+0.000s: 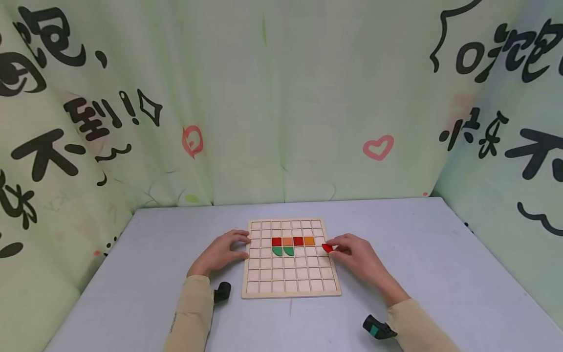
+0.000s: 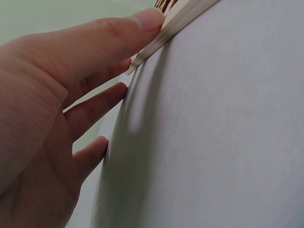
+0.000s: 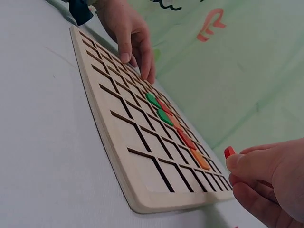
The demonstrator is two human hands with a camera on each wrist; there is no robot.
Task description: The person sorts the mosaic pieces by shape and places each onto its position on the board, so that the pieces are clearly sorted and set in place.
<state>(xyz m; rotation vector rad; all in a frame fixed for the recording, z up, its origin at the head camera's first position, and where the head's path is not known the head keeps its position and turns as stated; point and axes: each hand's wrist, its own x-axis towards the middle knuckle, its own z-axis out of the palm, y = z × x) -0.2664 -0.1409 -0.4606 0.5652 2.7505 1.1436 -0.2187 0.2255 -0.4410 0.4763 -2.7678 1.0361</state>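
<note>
A wooden grid board [image 1: 291, 295] lies flat on the table. In one of its rows sit two red squares, one of them a red square tile [image 1: 276, 241], alternating with a light orange tile [image 1: 287, 241] and a deeper orange tile [image 1: 309, 241]. Just below, two green quarter-round tiles [image 1: 277, 251] fill neighbouring cells. My left hand [image 1: 223, 252] rests its thumb and fingertips against the board's left edge, fingers loosely extended. Over the right edge, my right hand [image 1: 358, 256] pinches a small red tile [image 1: 327, 248] with a curved side between thumb and forefinger.
The pale table [image 1: 154, 274] extends around the board on every side. A printed green curtain [image 1: 281, 98] hangs behind it and along both sides. Each wrist wears a black camera, such as the right wrist camera [image 1: 379, 327].
</note>
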